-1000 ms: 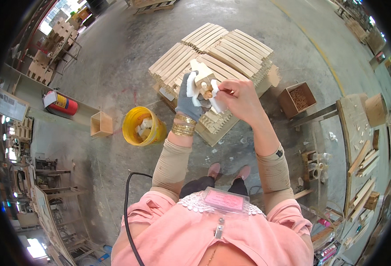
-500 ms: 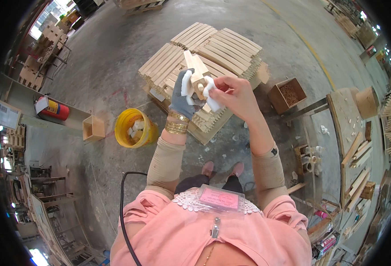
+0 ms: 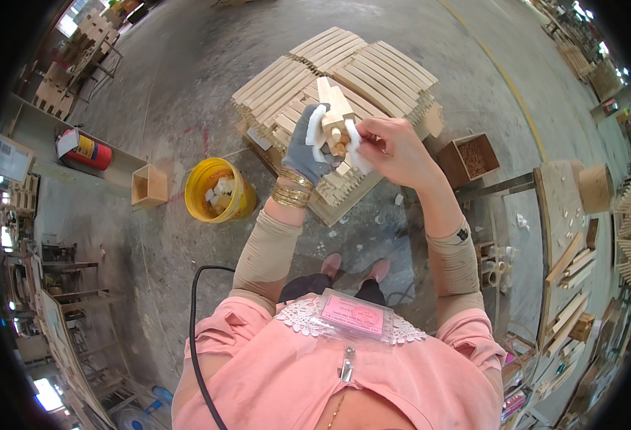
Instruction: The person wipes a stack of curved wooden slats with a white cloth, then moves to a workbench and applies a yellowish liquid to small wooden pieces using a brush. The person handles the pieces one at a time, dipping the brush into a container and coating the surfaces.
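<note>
My left hand [image 3: 303, 153], in a grey glove, is wrapped round a pale wooden piece [image 3: 337, 107] with a round peg on its near end. It holds the piece up above stacked wooden slats [image 3: 383, 79]. A white soft pad [image 3: 315, 127] lies between the glove and the wood's left side. At the right side of the wood, my bare right hand [image 3: 396, 147] pinches another white soft strip [image 3: 358, 147] between thumb and fingers. Whether the two white parts join behind the wood is hidden.
A yellow bucket [image 3: 240, 201] with pale scraps stands on the floor at left, near a small wooden box [image 3: 149, 197]. To the right is a brown box [image 3: 450, 163] of shavings. A workbench [image 3: 555, 190] with wood strips runs along the right side; a red extinguisher [image 3: 93, 152] is at far left.
The view has shifted slightly. My right hand's fingers have closed in and sit a little lower against the white strip; my left hand keeps its hold on the wooden piece.
</note>
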### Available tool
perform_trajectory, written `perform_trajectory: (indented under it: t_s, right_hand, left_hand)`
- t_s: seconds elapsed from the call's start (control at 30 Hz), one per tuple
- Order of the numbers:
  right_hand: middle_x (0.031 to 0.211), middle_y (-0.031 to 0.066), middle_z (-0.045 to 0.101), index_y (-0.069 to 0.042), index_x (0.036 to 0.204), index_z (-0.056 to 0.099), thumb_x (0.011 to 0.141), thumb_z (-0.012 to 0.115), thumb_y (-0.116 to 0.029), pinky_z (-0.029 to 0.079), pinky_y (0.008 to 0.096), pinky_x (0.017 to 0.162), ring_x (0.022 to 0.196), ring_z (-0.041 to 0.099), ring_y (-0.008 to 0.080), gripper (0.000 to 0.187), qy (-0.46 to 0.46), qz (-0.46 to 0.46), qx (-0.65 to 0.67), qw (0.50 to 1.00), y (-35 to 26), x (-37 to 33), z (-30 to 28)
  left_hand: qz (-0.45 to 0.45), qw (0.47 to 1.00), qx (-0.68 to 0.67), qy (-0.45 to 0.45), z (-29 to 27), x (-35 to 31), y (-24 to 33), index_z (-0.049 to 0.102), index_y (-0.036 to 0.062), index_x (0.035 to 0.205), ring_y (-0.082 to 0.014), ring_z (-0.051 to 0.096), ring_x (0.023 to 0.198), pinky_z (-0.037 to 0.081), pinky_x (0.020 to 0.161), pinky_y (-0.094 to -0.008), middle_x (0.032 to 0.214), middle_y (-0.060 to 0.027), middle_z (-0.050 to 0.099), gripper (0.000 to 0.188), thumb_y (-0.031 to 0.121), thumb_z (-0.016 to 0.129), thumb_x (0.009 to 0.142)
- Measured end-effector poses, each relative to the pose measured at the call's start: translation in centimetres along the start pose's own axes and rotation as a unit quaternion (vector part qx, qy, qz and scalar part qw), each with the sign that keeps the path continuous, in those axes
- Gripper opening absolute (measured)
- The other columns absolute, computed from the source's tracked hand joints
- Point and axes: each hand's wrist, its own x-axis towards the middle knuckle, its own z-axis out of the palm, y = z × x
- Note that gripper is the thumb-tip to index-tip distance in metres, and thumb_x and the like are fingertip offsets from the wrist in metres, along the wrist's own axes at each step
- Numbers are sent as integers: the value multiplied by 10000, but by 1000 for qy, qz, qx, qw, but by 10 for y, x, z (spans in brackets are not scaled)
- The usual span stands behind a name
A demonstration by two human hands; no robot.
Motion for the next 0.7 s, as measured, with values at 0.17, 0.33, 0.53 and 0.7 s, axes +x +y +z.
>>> perform_trajectory:
  t_s: [0.17,0.33,0.53,0.7]
  right_hand:
    - [716,41,623,11,843,635,770,641,-25,463,217,598,646,555,64,81,99,136,201,965,19,-16,6]
    - [745,42,636,8,842,639,796,632,-38,472,220,590,668,564,64,66,152,136,204,957,9,-5,17]
    - [715,39,631,15,862,642,787,651,-50,475,225,582,655,576,71,100,185,147,160,958,8,-11,35]
    - [757,49,639,40,869,635,816,643,-64,479,224,606,665,589,82,117,233,238,338,880,13,-36,55]
  left_hand:
    - [-119,977,-173,37,-1,4,-9,419,38,1139,-213,566,927,474,813,-314,1032,-96,530,533,98,721,704]
    - [-32,999,28,-2,-6,8,-9,396,45,1116,-186,570,845,496,737,-286,957,-82,535,502,86,690,710]
    - [-59,998,14,21,5,11,5,417,24,1080,-207,542,869,479,751,-299,983,-86,491,502,73,701,668]
    - [-61,972,221,59,9,-2,-7,414,1,1158,-303,496,948,426,835,-379,1053,-148,447,613,176,722,657]
